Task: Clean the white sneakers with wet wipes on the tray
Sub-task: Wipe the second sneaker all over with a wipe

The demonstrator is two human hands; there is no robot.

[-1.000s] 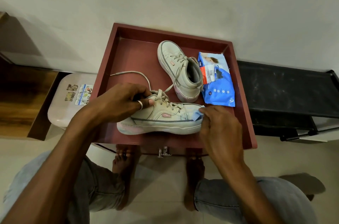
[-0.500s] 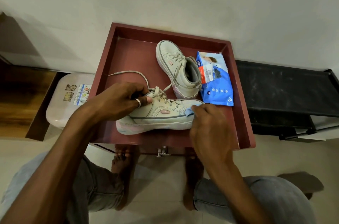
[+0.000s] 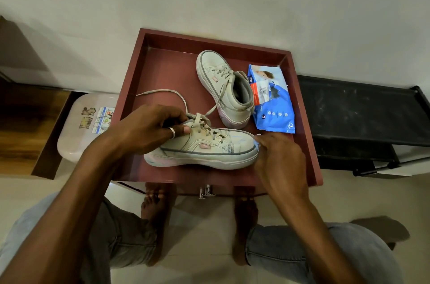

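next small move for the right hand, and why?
Probably drag the wipe back along the near sneaker sidewall: right hand presses it at the toe, left hand steadies the collar, and the pinkish heel sole looks stained.

2 white sneakers sit in a dark red tray. The near sneaker lies sideways at 6 o'clock, toe toward 3 o'clock, laces loose, one trailing toward 10 o'clock. The far sneaker stands upright, toe toward 11 o'clock. A blue wet-wipes pack lies flat at 3 o'clock, just beside its heel.
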